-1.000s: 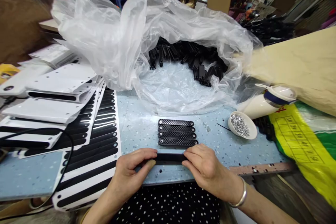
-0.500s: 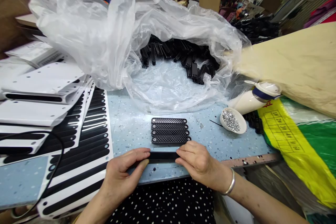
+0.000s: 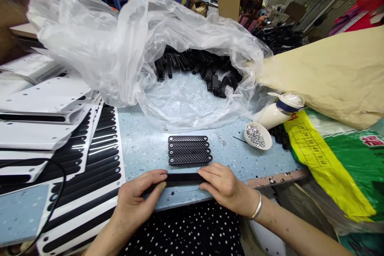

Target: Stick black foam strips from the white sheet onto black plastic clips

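Observation:
Between my two hands, at the near edge of the blue speckled table [image 3: 141, 128], is a long black plastic strip [image 3: 183, 177] with a smooth side showing. My left hand [image 3: 141, 194] pinches its left end with thumb and fingers. My right hand [image 3: 223, 188], with a silver bangle at the wrist, grips the right end. Just beyond the strip lies a neat block of several black textured bars [image 3: 189, 151], side by side, with a small metallic fitting at each visible end. The strip's ends are hidden by my fingers.
Behind is a clear plastic bag [image 3: 126, 44] holding many black bars [image 3: 214, 82]. A white bowl of small metal pieces [image 3: 255, 136] and a white bottle [image 3: 270, 114] stand at right. Sheets with black strips [image 3: 103, 148] lie left. A person [image 3: 252, 2] is in the background.
The whole view has shifted slightly, so the table things appear a little farther left. Both hands keep their hold on the black strip, with little other visible movement.

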